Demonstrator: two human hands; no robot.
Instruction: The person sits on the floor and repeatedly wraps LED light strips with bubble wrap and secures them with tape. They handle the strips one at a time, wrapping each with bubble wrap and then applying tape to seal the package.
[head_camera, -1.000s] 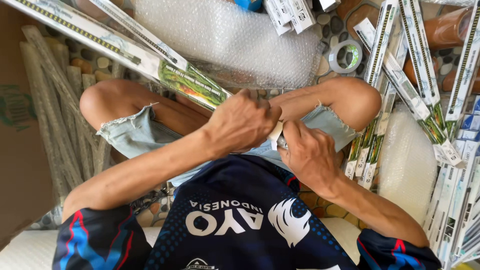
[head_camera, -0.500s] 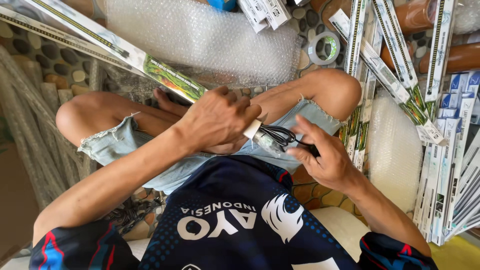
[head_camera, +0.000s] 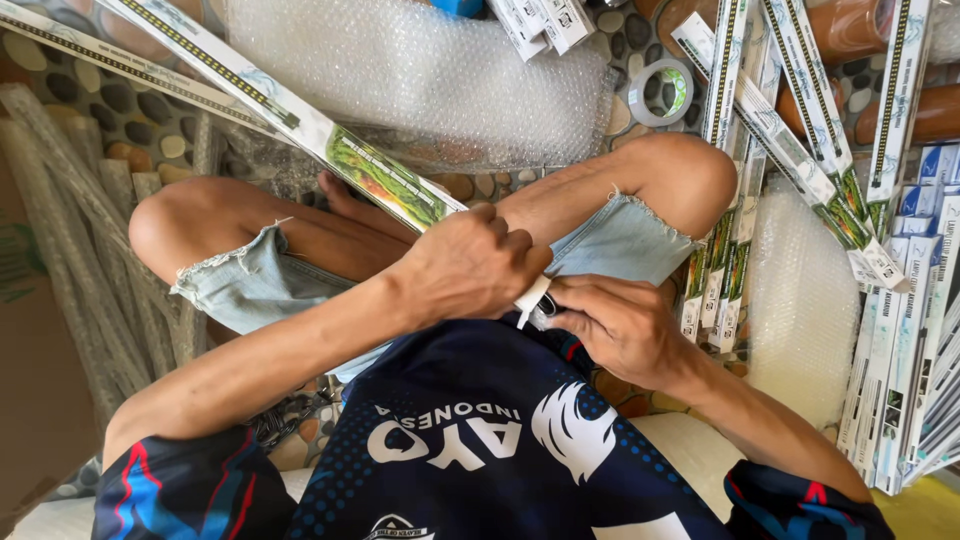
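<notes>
The person sits cross-legged on the floor, and nearest to the camera is the dark blue jersey (head_camera: 470, 450). Just above it, the two hands meet in the lap. The left hand (head_camera: 470, 268) is closed around the near end of a long flat box (head_camera: 300, 125). The right hand (head_camera: 615, 325) is curled with narrow fingers at a small white end piece (head_camera: 533, 298), which comes out from under the left fist. I cannot tell if the right hand really pinches this piece or only touches it, because the fingers hide the contact.

The box is the important thing here. Its long axis goes from the hands away to the upper left, over the person's left knee, and it continues out of the picture. So the free length lies on the left side, and the end that is being handled points to the right hand, which is just beside it. The left hand is the one that carries the box.

Behind the knees lies a sheet of bubble wrap (head_camera: 420, 80) on the pebble floor (head_camera: 110, 110), and a roll of tape (head_camera: 662, 92) is near its right edge. On the right, many similar long boxes (head_camera: 800, 130) are stacked, well apart from the hands. On the left are wrapped long bundles (head_camera: 90, 250).
</notes>
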